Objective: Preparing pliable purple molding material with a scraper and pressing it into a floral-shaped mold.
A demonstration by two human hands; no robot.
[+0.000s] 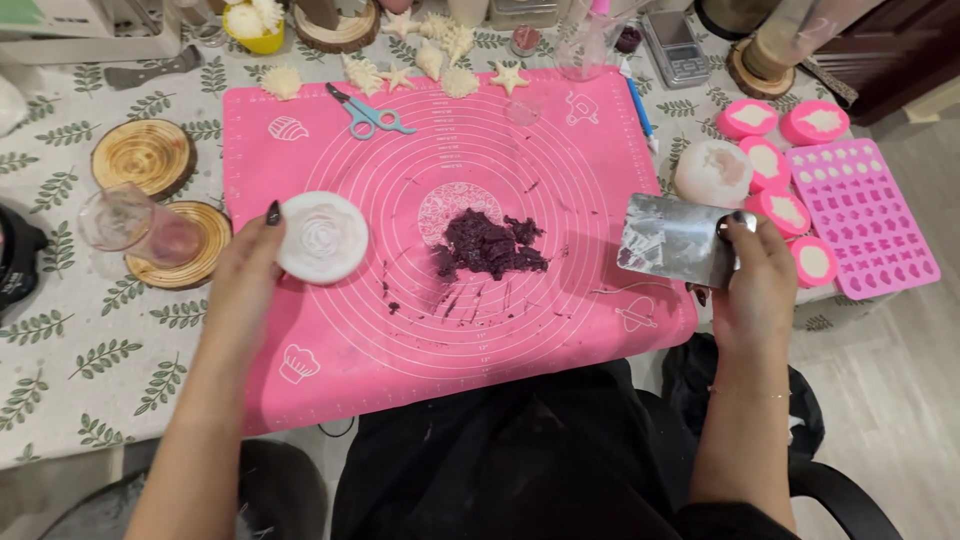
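Where the pink silicone mat (300, 400) covers the leaf-patterned worktop (60, 340), items stand as follows. Left hand (245, 275): fingers closed around the edge of a round white rose-shaped mould (322, 237), held just over the mat's left part. Right hand (755, 285): clamped on a metal scraper (672, 240), blade pointing left, at the mat's right edge. Mat centre: heap of dark purple crumbled material (488, 245), between both hands, touching neither. Mat top: blue scissors (368, 115). Right of mat: pink round moulds (790, 165) and a pink multi-cavity mould tray (865, 215).
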